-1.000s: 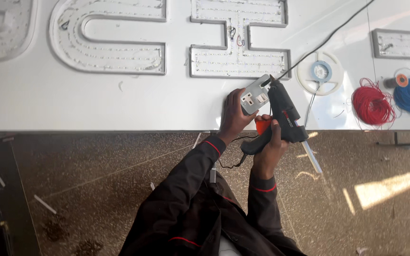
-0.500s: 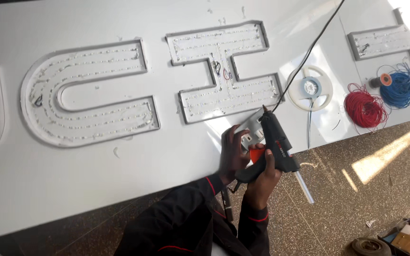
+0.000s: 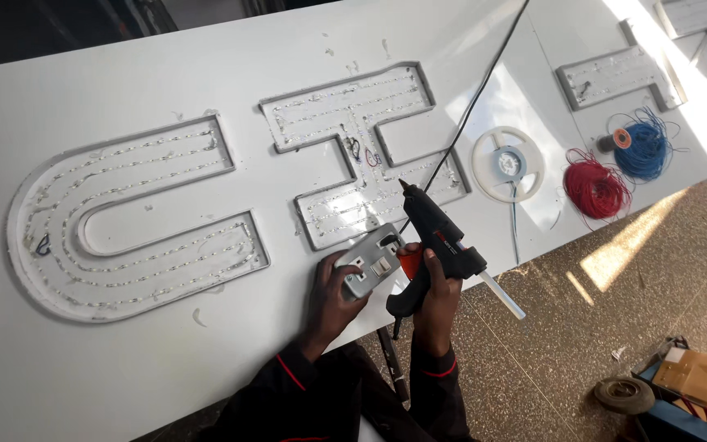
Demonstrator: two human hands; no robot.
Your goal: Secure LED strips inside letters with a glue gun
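- Gripped in the right hand [image 3: 435,299] is a black glue gun [image 3: 438,241]; the fingers are wrapped around its handle, one lying on the orange trigger, with the nozzle aimed toward 11 o'clock.
- Pinched in the left hand [image 3: 330,299] is a small grey metal box [image 3: 371,262], held just left of the gun above the near edge of the white board [image 3: 165,360]; thumb and fingers are closed on its lower corner.
- A clear glue stick [image 3: 502,295] is seen protruding from the gun's rear toward 4 o'clock, and a black cord [image 3: 484,86] is led off toward 1 o'clock.
- At 12 o'clock of the hands a blocky white sign letter [image 3: 362,155] is laid flat, lined with rows of small lights; a U-shaped sign letter [image 3: 132,221] is laid at 9 o'clock.
- At 2 o'clock a white reel [image 3: 507,164], a red wire coil [image 3: 596,188] and a blue wire coil [image 3: 641,151] are set in a row.
- At 4 o'clock, on the floor, a brown cardboard box [image 3: 697,375] is seen.
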